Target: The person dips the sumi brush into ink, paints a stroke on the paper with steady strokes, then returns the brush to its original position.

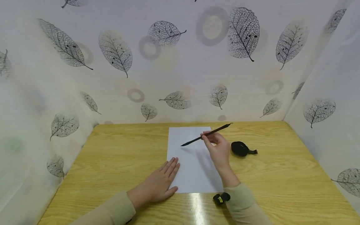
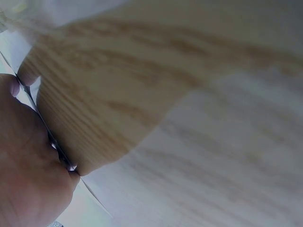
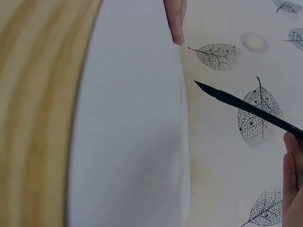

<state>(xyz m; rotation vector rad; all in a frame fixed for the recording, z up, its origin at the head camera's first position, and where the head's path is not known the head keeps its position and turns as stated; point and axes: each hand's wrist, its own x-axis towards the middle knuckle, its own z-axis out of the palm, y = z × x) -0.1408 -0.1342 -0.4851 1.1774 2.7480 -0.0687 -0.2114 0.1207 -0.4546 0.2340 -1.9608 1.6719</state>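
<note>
A sheet of white paper (image 1: 191, 168) lies on the wooden table. My left hand (image 1: 161, 182) rests flat on its left edge with the fingers straight; the left wrist view shows this hand (image 2: 33, 165) at close range against the tabletop. My right hand (image 1: 218, 150) pinches a dark writing brush (image 1: 215, 130) by its handle, over the right part of the paper. The brush slants, its pointed black tip down to the left. In the right wrist view, the brush (image 3: 251, 108) shows its tip apart from the paper (image 3: 128, 104).
A black, rounded dish with a short handle (image 1: 240, 149) stands on the table (image 1: 123, 150) to the right of the paper. White cloth with leaf prints (image 1: 180, 68) hangs behind and at both sides. A black wrist device (image 1: 221, 198) sits by the right sleeve.
</note>
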